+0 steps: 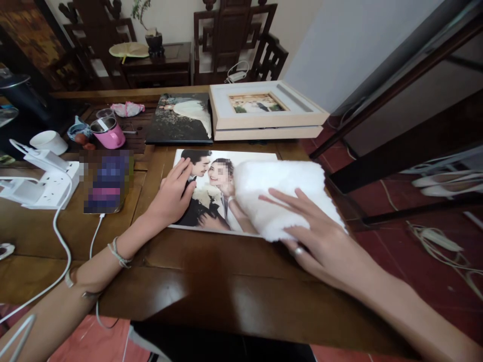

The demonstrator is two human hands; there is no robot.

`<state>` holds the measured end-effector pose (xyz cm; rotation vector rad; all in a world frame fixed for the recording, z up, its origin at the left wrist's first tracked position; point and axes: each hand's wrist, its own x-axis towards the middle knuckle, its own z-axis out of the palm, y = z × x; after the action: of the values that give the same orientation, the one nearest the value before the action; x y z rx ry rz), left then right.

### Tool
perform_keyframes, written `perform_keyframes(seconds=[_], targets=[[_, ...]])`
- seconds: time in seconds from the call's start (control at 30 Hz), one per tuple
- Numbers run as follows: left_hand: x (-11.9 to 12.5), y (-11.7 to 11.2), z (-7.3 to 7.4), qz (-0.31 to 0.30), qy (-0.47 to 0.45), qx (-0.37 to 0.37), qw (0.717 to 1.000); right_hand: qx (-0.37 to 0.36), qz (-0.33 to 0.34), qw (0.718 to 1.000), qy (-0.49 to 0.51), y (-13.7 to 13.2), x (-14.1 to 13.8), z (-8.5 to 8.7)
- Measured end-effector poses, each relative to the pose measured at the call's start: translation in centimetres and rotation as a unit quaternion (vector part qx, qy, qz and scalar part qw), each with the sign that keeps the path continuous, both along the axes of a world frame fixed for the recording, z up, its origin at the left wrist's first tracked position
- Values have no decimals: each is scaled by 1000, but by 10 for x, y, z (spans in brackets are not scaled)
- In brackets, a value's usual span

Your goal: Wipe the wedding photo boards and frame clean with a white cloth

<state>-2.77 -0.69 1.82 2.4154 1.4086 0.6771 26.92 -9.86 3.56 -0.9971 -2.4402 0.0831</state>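
A large photo print of a couple (204, 201) lies flat on the dark wooden table (211, 281). My left hand (171, 193) rests on its left edge, fingers stretched flat, holding it down. A fluffy white cloth (279, 193) lies over the print's right half. My right hand (317, 234) lies palm down on the cloth's near edge with fingers spread; a ring shows on one finger.
Behind the print lie a dark photo album (181, 119) and a white framed picture box (264, 110). A pink mug (108, 131), a white bowl (49, 142), a white power strip (41, 183) with cables and a blurred phone (105, 181) sit at the left. The table's right edge drops to a red floor (407, 241).
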Motion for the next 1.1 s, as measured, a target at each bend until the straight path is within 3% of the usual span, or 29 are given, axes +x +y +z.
perform_keyframes(seconds=[0.13,0.27,0.6,0.83,0.97,1.1], targets=[[0,12,0,-2,-5,2,1000,-21,29,999,7,-23,-4,5],[1,13,2,0,-2,0,1000,-26,37,999,7,-27,-6,7],[7,-5,-5,-3,1,-9,1000,-8,4,1000,-5,20,3,-6],[0,-22,1,-2,1,-2,1000,-20,-46,999,-22,42,-2,3],[5,-15,-1,0,-3,1,1000,-7,-42,999,-21,28,-4,0],[8,1,-5,4,-3,6,1000,-6,-3,1000,-7,-5,-9,-2]])
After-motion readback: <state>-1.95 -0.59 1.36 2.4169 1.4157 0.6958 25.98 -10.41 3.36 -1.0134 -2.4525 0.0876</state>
